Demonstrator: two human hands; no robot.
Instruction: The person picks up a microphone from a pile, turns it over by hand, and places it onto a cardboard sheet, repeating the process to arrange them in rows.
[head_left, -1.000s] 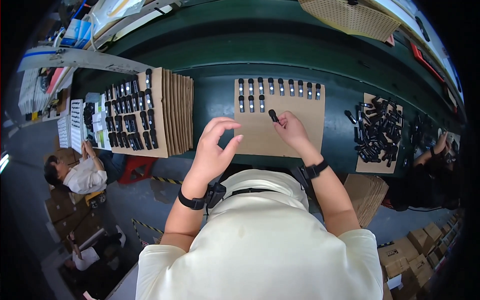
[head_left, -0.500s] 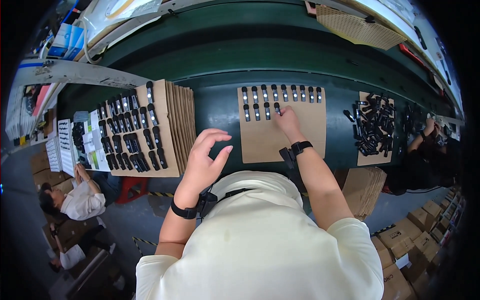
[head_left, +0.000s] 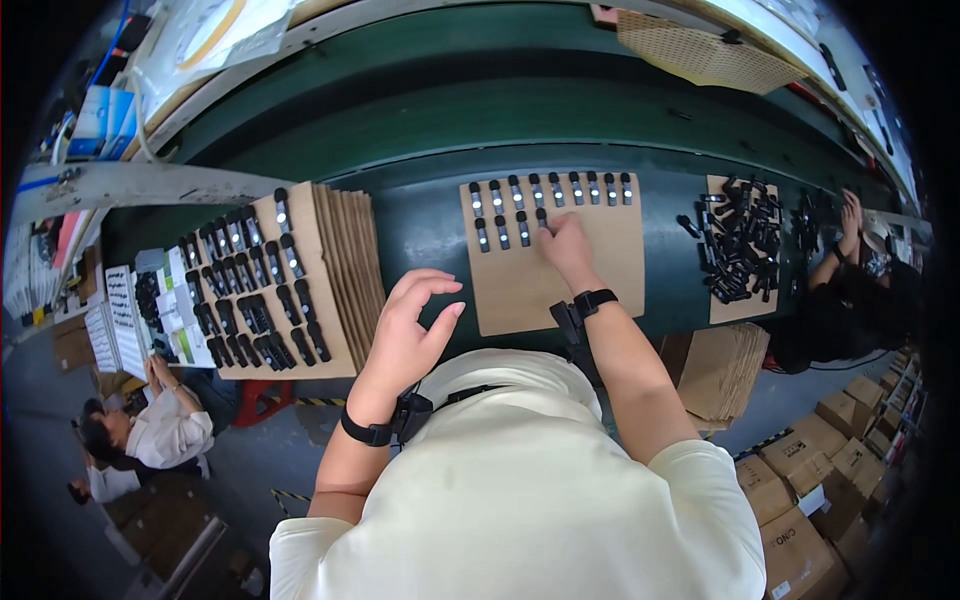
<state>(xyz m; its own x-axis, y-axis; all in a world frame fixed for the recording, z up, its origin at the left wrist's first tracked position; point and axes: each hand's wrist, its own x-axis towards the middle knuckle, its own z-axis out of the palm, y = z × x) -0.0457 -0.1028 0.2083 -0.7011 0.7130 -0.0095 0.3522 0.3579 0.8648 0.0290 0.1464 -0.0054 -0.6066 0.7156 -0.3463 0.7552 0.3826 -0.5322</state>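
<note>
A brown cardboard sheet (head_left: pixel 515 290) lies before me on the dark green table. Along its far edge runs a row of small black microphones (head_left: pixel 535 188), with rounded heads and a pale dot on each. A shorter second row starts at the left. My right hand (head_left: pixel 570 253) is closed at the last microphone (head_left: pixel 542 216) of that row, fingertips pinched on its lower part and hiding it. Between this sheet and the stack on the left, my left hand (head_left: pixel 412 318) hovers empty, thumb and fingers apart.
To the left, a stack of cardboard sheets (head_left: pixel 345 240) carries several rows of microphones. At right, loose microphones (head_left: pixel 738 245) lie heaped on another sheet. A person (head_left: pixel 850 290) sits beyond it; another person (head_left: pixel 160 415) sits at far left. Folded cardboard (head_left: pixel 720 375) stands below the table edge.
The whole view has shifted slightly, with the sheet a little lower and further left. My right hand stays at the same microphone, drawn slightly toward me. My left hand is nearly unchanged.
</note>
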